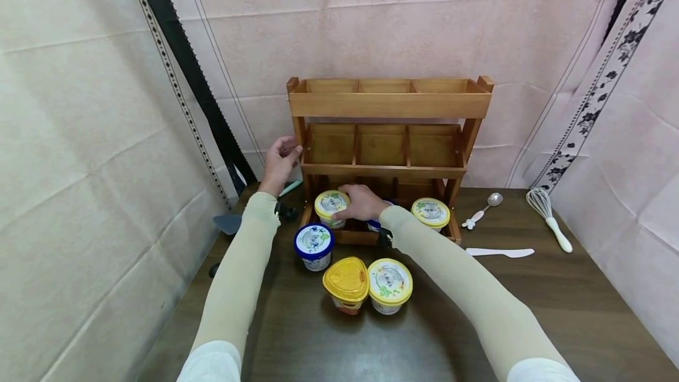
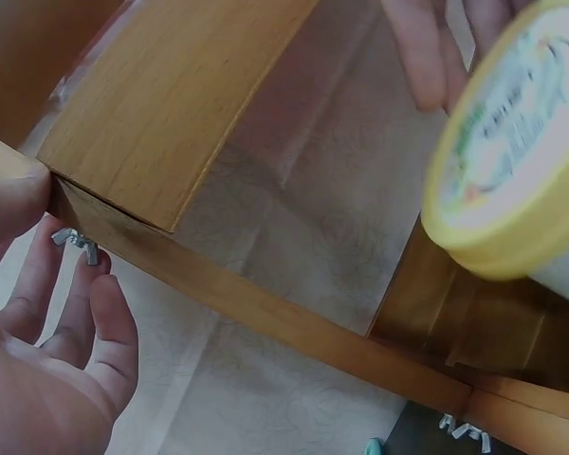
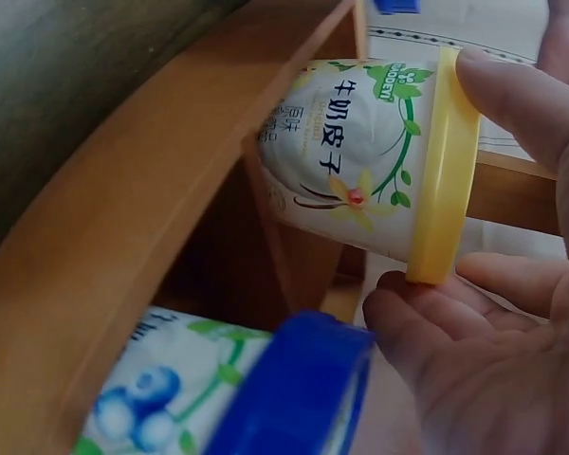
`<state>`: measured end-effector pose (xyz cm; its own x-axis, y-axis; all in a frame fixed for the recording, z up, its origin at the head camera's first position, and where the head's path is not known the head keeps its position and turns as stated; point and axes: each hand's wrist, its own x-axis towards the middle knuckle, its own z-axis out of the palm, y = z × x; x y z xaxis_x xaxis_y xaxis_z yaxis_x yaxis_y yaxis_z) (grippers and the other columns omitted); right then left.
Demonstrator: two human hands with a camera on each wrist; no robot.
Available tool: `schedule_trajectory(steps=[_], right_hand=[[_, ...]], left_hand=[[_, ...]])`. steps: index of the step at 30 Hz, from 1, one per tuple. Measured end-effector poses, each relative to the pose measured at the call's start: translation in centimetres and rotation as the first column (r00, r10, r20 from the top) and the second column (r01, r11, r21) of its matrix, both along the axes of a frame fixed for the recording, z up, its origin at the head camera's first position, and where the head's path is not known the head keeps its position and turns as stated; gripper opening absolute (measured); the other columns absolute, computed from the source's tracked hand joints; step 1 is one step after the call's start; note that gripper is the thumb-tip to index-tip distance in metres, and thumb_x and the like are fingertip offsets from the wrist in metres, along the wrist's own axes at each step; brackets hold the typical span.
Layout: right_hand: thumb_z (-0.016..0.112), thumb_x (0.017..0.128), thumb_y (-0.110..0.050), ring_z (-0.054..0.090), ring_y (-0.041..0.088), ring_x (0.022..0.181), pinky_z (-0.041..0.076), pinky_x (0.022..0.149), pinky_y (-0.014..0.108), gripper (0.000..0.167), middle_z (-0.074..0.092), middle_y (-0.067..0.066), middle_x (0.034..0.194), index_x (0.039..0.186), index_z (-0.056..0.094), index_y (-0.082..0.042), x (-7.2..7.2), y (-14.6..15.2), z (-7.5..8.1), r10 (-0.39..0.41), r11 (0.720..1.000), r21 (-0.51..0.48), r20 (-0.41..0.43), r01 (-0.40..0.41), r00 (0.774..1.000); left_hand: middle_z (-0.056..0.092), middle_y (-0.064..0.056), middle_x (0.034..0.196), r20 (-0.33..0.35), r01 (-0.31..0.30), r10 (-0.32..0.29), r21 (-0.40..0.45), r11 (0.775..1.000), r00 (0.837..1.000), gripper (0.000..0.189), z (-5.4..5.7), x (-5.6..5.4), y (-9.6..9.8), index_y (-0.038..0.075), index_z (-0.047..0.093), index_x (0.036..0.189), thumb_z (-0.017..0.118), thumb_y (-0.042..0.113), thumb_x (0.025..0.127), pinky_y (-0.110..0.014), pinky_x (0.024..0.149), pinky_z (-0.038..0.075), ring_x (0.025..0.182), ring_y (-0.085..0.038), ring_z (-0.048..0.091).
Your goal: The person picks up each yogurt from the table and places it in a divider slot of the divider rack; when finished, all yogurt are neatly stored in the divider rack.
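Observation:
A three-tier wooden rack (image 1: 389,106) stands at the back of the table. My left hand (image 1: 280,162) holds its left side, thumb on the wood and fingers by a wing nut (image 2: 76,243). With my right hand (image 1: 362,202) I grip a yellow-lidded tub (image 3: 370,156) by its lid, at the left compartment of the bottom tier. Beside it a blue-lidded tub (image 3: 284,389) sits in the middle, mostly hidden by my hand in the head view. Another yellow-lidded tub (image 1: 431,213) occupies the right compartment.
Before the rack stand a blue-lidded tub (image 1: 313,246), a triangular yellow-lidded tub (image 1: 346,282) and a round yellow-lidded one (image 1: 389,282). To the right lie a spoon (image 1: 477,217), a white knife (image 1: 501,252) and a whisk (image 1: 551,223). Cloth (image 1: 392,28) hangs behind.

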<state>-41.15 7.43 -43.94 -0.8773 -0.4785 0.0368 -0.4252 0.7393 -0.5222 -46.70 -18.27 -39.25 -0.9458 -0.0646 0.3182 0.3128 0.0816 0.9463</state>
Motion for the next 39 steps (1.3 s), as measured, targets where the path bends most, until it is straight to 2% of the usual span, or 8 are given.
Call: schedule_trajectory(steps=[6,11,15,19,23,26,33,39], right_hand=[[0.088,0.084,-0.053,0.062,0.026,0.123,0.051,0.111,0.044,0.093,0.064,0.013,0.142,0.154,0.05,-0.005,-0.3,-0.8,-0.9,-0.004,1.0,0.031,0.027,0.003,1.0],[0.088,0.084,-0.052,0.063,0.024,0.121,0.051,0.11,0.043,0.085,0.066,0.01,0.139,0.149,0.056,-0.008,-0.1,-1.1,-0.9,0.008,1.0,0.03,0.005,-0.008,1.0],[0.089,0.084,-0.051,0.063,0.023,0.118,0.052,0.109,0.043,0.083,0.067,0.009,0.137,0.148,0.057,-0.01,-0.1,-1.2,-0.8,-0.001,1.0,0.027,0.008,0.0,1.0],[0.089,0.083,-0.05,0.063,0.026,0.122,0.051,0.111,0.045,0.089,0.065,0.011,0.143,0.153,0.053,-0.008,0.0,-1.1,-0.7,-0.013,1.0,0.015,0.03,0.012,0.999],[0.089,0.083,-0.051,0.061,0.027,0.129,0.049,0.115,0.046,0.093,0.061,0.013,0.15,0.155,0.05,-0.008,-0.1,-0.9,-0.8,-0.016,1.0,0.011,0.033,0.015,0.999],[0.09,0.083,-0.051,0.059,0.029,0.135,0.048,0.117,0.046,0.094,0.059,0.014,0.153,0.155,0.05,-0.007,0.0,-0.7,-0.7,-0.016,1.0,-0.008,0.036,0.016,0.999],[0.09,0.084,-0.045,0.054,0.032,0.144,0.046,0.119,0.048,0.092,0.055,0.015,0.157,0.156,0.048,-0.006,0.5,0.4,0.0,0.001,0.995,-0.096,0.075,0.007,0.997],[0.088,0.086,-0.044,0.053,0.031,0.145,0.046,0.119,0.048,0.089,0.054,0.012,0.158,0.157,0.046,-0.008,2.0,1.7,1.3,0.041,0.993,-0.112,0.057,-0.034,0.998]], left_hand=[[0.065,-0.008,0.141,-0.003,-0.009,0.009,-0.013,1.0,1.0,0.039,-0.1,0.3,0.0,0.019,0.062,0.14,0.071,0.029,0.104,-0.047,0.101,0.056,0.123,-0.023,0.062],[0.064,-0.008,0.142,0.009,-0.005,0.005,-0.014,1.0,1.0,0.038,0.2,0.6,0.0,0.019,0.062,0.14,0.07,0.027,0.104,-0.052,0.106,0.054,0.123,-0.023,0.061],[0.064,-0.008,0.141,0.001,-0.009,0.009,-0.018,1.0,1.0,0.038,0.3,0.6,-0.1,0.018,0.061,0.141,0.07,0.027,0.105,-0.047,0.102,0.056,0.123,-0.023,0.062],[0.064,-0.008,0.141,-0.001,-0.014,0.014,-0.02,1.0,1.0,0.038,0.3,0.5,-0.1,0.019,0.062,0.14,0.07,0.028,0.104,-0.044,0.099,0.056,0.124,-0.023,0.062],[0.063,-0.008,0.142,0.008,-0.003,0.003,-0.02,1.0,1.0,0.038,0.3,0.5,-0.1,0.02,0.062,0.14,0.07,0.028,0.104,-0.054,0.107,0.053,0.124,-0.024,0.061],[0.063,-0.009,0.141,0.004,0.003,-0.002,-0.015,1.0,1.0,0.038,0.3,0.6,-0.1,0.018,0.062,0.14,0.07,0.026,0.104,-0.058,0.109,0.051,0.123,-0.025,0.061],[0.063,-0.008,0.142,0.016,-0.002,0.002,-0.013,1.0,1.0,0.038,0.3,0.7,-0.1,0.018,0.061,0.141,0.069,0.025,0.105,-0.053,0.106,0.054,0.123,-0.023,0.061],[0.063,-0.007,0.144,0.017,-0.018,0.019,-0.027,0.999,1.0,0.038,0.2,0.8,0.1,0.02,0.061,0.142,0.068,0.028,0.106,-0.048,0.104,0.055,0.125,-0.023,0.061]])
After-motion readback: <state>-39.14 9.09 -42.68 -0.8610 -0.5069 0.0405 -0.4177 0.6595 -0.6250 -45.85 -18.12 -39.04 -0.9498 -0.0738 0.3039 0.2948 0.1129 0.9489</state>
